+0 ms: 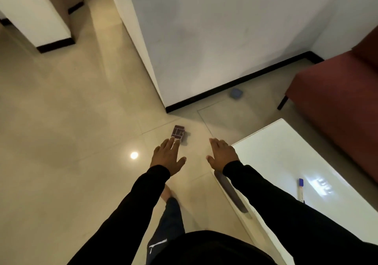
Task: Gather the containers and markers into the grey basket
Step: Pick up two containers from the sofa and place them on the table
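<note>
Though patterned, box point(179, 133) lettering unreadable

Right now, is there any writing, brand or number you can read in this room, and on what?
None can be read.
Marker on the white table: print too small.
Dark box on the floor: pattern only, blurred.
Trouser leg: white mark, unreadable.

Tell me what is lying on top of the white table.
One blue-capped marker lies on the white table, beside a patch of reflected light. The right sleeve covers the near-left part, so anything there is hidden.
</note>
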